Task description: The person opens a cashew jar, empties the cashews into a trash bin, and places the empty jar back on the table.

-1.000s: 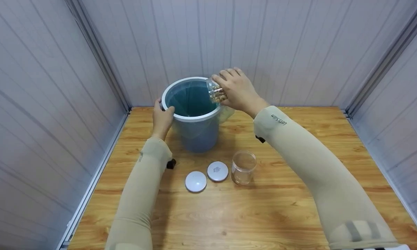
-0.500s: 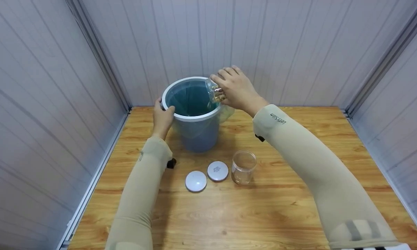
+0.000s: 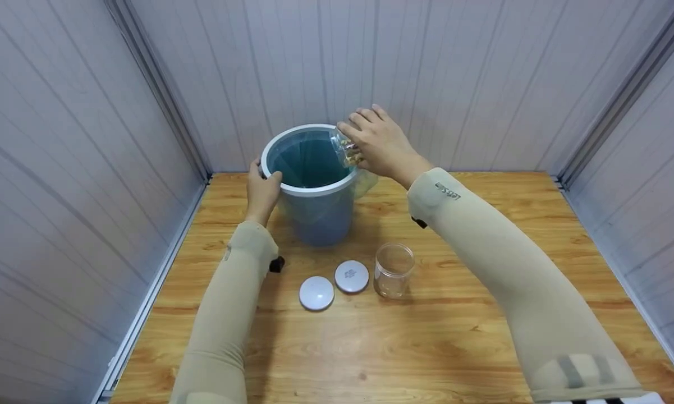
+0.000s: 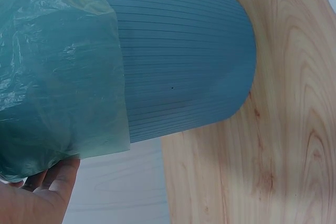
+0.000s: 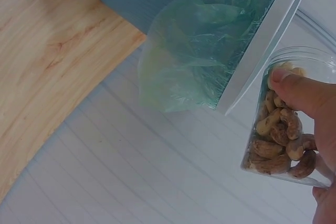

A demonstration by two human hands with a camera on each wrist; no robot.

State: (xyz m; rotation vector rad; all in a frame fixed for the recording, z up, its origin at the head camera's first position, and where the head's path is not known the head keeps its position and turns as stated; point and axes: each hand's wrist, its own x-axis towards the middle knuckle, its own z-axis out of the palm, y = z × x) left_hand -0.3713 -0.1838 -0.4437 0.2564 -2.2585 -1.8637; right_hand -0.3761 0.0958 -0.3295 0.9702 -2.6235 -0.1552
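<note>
Jar [image 3: 345, 150] with cashews [image 5: 278, 140] tipped sideways over bin [image 3: 314, 185], mouth inside rim, so nuts can fall into green liner [image 5: 199, 51]. Right hand [image 3: 383, 145] grips jar, fingers curled around wall. Left hand [image 3: 261, 191] holds bin rim, thumb hooked over the edge, probably to keep bin steady on bench [image 3: 426, 336]. Near front: empty jar [image 3: 393, 270] upright, two lids [image 3: 334, 285] flat beside it, apart from bin.

your wooden table [image 3: 482, 314] carries a blue bin [image 3: 320, 216] at the back. nearer you lie two white lids [image 3: 316, 293] beside an empty clear jar [image 3: 393, 270].
</note>
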